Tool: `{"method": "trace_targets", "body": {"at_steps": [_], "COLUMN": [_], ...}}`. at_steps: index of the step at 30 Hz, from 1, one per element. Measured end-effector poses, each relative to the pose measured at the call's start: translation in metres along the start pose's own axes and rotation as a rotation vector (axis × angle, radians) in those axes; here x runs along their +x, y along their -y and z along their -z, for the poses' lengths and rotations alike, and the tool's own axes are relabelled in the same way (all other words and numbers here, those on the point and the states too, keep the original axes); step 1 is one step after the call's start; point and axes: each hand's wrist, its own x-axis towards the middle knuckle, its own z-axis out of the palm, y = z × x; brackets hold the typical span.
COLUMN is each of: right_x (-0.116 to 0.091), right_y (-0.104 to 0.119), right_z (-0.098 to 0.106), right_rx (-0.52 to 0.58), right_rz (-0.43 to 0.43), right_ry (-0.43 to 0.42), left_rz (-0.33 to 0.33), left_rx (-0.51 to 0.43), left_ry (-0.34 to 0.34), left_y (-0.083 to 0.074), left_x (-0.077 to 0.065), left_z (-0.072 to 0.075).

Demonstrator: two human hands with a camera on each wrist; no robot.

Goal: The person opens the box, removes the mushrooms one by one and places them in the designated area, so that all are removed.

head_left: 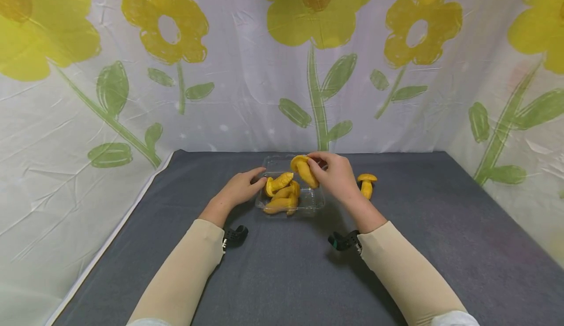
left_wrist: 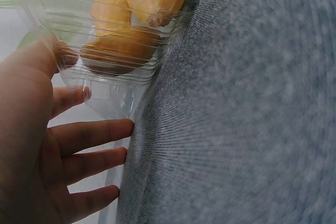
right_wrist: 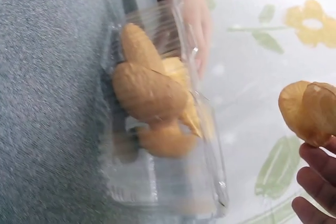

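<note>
My right hand point(head_left: 332, 174) pinches a yellow mushroom point(head_left: 304, 170) by its side, above a clear plastic box point(head_left: 313, 199). In the right wrist view the held mushroom point(right_wrist: 302, 111) shows at the right edge, over the fingertips. Several more yellow mushrooms point(head_left: 282, 196) lie piled in the left part of the box. At the box's left side is my left hand point(head_left: 238, 189), thumb at the rim. Its fingers point(left_wrist: 94, 135) are spread and fairly straight in the left wrist view, pointing toward the cloth.
Another yellow mushroom point(head_left: 366, 185) lies on the dark grey cloth point(head_left: 282, 272), right of the box and just beyond my right wrist. The clear lid point(head_left: 279, 161) stands raised at the back of the box. A flower-printed curtain point(head_left: 246, 81) encloses the table behind and at both sides.
</note>
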Motion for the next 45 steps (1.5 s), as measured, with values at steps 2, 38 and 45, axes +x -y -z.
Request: {"method": "trace_targets", "body": {"at_steps": [2, 38, 45], "right_x": [0.001, 0.007, 0.007], "right_y": [-0.001, -0.034, -0.038], "right_z": [0.003, 0.071, 0.086], "right_rx": [-0.001, 0.004, 0.011], "right_rz": [-0.013, -0.270, -0.368], "right_ry": [0.003, 0.019, 0.024], "left_rz": [0.000, 0.000, 0.004], "left_rx": [-0.003, 0.018, 0.019], "left_ry": [0.002, -0.010, -0.013], "left_y": [0.000, -0.002, -0.002], "left_x": [0.000, 0.002, 0.002], "left_z": [0.000, -0.001, -0.002]}}
